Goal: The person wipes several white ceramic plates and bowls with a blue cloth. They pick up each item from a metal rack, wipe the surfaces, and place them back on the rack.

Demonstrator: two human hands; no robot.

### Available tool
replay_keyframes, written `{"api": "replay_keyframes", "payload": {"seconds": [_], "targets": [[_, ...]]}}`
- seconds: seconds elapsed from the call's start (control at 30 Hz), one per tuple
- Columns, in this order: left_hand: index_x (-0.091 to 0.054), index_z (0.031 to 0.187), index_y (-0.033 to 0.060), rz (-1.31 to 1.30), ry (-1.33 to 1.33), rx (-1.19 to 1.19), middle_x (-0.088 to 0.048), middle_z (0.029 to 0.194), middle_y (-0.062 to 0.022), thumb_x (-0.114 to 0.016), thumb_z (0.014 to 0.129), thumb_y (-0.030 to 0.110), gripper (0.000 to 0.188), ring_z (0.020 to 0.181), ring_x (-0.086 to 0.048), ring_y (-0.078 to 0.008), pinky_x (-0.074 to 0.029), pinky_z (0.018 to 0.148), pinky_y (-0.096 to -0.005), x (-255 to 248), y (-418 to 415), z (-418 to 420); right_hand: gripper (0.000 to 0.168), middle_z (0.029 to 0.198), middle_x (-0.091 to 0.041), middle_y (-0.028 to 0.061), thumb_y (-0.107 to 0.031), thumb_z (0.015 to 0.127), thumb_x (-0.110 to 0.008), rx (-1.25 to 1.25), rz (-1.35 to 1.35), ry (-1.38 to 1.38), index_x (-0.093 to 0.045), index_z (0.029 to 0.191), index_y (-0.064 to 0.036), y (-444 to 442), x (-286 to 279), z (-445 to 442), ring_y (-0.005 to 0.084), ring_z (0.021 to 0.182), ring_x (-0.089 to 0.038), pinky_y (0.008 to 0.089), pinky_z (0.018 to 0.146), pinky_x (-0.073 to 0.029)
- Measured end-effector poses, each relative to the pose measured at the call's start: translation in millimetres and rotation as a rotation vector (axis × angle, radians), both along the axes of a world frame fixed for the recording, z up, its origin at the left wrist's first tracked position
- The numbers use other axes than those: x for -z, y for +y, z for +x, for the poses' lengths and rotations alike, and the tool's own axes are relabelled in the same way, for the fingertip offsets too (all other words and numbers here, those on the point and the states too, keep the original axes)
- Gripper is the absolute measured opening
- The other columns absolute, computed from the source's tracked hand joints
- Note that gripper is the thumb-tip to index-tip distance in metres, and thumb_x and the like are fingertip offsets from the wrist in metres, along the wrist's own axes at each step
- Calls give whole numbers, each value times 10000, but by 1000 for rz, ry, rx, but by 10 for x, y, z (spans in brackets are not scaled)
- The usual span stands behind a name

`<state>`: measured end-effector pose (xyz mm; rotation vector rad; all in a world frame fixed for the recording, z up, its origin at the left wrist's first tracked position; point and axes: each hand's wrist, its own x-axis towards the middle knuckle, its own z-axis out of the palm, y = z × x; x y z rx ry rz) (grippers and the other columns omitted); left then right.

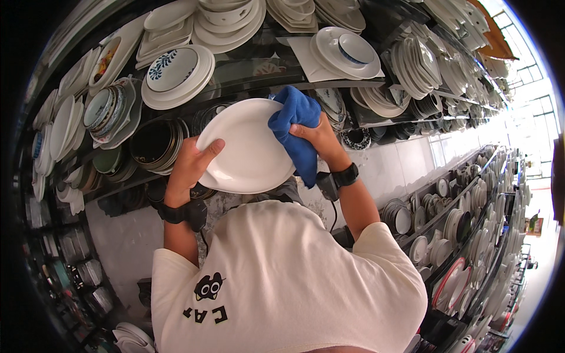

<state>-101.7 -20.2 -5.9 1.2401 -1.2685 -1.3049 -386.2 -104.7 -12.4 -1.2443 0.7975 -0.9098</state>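
A white oval plate (245,145) is held out in front of my chest. My left hand (192,165) grips its left rim, thumb on the upper face and fingers hidden beneath. In my right hand (320,134) is a bunched blue cloth (293,117), pressed over the plate's right rim with one end hanging below. The plate's underside is out of sight. Just beyond it, on the glass shelf, lies a stack of white plates (201,84) topped by a blue-patterned plate (172,68).
Glass shelves (247,73) packed with dishes run across in front of me. Black plates (154,143) sit on a lower shelf by my left hand. A white plate stack (324,46) rests ahead to the right. More loaded racks (459,212) line the aisle floor (388,165) at right.
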Motion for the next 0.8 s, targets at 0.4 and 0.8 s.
{"api": "replay_keyframes", "payload": {"seconds": [0.4,0.8], "targets": [[-636,1084,-83,-17,29,-369,-690,945,-82,-657,926,276,392,819,-614,-104,-483,736,-251,85,212,285,640,1071,-649,181,-247,789,-775,270,-249,406,-428,1250,29,-829,286,-220,233,980,-640,327,836,-523],[-648,1058,-84,60,59,-392,-685,918,-82,-688,902,276,394,809,-595,-108,-479,735,-262,184,147,251,817,1343,-362,354,-431,744,-751,407,-765,1330,-373,1428,-192,-1929,757,157,485,1206,-442,537,933,-420]]}}
